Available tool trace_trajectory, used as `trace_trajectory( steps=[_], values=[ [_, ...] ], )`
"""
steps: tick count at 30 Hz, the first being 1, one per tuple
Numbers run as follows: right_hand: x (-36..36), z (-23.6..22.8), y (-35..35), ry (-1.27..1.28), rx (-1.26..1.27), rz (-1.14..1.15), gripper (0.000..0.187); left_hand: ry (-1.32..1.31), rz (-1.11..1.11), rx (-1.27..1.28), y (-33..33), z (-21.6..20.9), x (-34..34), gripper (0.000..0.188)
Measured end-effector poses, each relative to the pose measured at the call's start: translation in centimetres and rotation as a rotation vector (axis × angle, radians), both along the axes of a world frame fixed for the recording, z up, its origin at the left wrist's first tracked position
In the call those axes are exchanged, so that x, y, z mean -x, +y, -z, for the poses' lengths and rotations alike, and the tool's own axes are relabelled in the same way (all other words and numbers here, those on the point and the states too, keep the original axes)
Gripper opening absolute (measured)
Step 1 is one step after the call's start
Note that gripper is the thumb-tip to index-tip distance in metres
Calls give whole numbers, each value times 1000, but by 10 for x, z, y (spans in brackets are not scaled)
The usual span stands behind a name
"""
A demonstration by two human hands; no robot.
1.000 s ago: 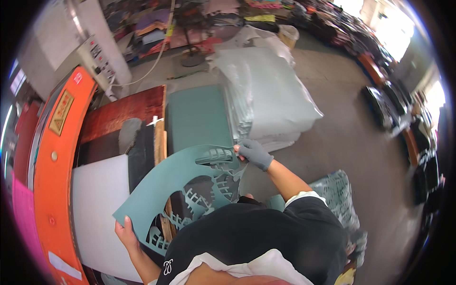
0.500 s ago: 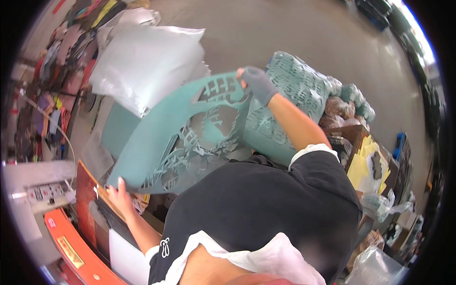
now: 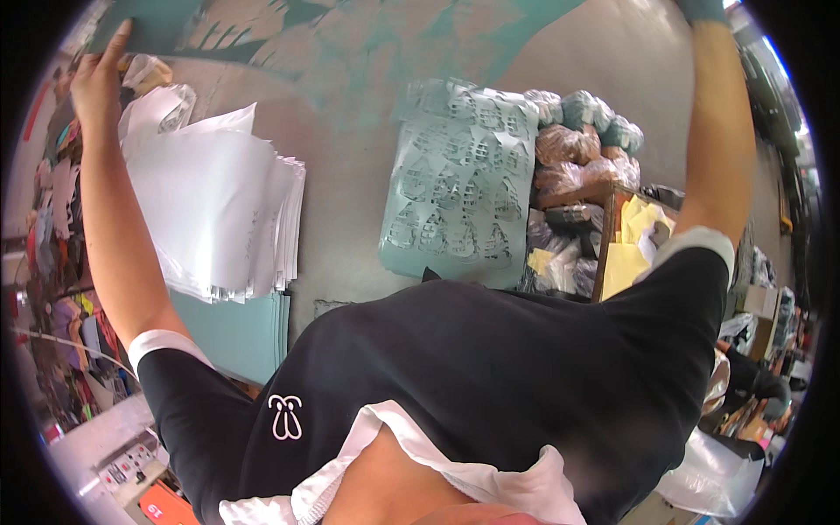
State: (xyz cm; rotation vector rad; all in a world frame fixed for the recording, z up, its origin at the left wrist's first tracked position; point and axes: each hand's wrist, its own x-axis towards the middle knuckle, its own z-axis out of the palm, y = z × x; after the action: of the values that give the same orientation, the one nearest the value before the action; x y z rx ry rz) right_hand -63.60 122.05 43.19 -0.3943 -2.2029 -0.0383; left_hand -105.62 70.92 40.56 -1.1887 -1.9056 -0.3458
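Observation:
A large teal sheet with shapes cut out of it (image 3: 157,26) stretches across the top of the view, raised and blurred by motion. At its left end my bare left hand (image 3: 98,87) grips the edge, with finger and thumb pressed against it. My right hand (image 3: 703,9), in a dark glove, is at the upper right rim; its fingers are cut off by the frame. Below the raised sheet, a stack of similar cut-out teal sheets (image 3: 455,188) lies in front of me.
White sheets (image 3: 206,206) are piled on a stack of uncut teal sheets (image 3: 236,328) at the left. Right of the cut-out stack are several tied plastic bags (image 3: 577,144) and a brown box (image 3: 612,219) holding yellow pieces. An orange machine part (image 3: 166,505) shows at the lower left.
Both arms have swung up and outward, lifting the cut-out teal sheet from in front of my body to the top of the view. The cut-out stack beneath is now uncovered.

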Motion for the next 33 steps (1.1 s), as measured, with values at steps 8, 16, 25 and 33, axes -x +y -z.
trace_trajectory(
  steps=[8,16,25,33],
  values=[
    [-202,240,-27,74,1077,-137,28,-749,411,197,71,274,-71,39],
    [-356,551,-309,-1761,1230,436,49,-1031,130,1585,-58,508,-273,41],
    [-195,587,-283,-1577,1257,318,46,-1571,-455,879,-197,481,-217,49],
    [173,488,-265,-959,873,215,42,-1580,-191,156,-309,469,-252,42]
  ],
)
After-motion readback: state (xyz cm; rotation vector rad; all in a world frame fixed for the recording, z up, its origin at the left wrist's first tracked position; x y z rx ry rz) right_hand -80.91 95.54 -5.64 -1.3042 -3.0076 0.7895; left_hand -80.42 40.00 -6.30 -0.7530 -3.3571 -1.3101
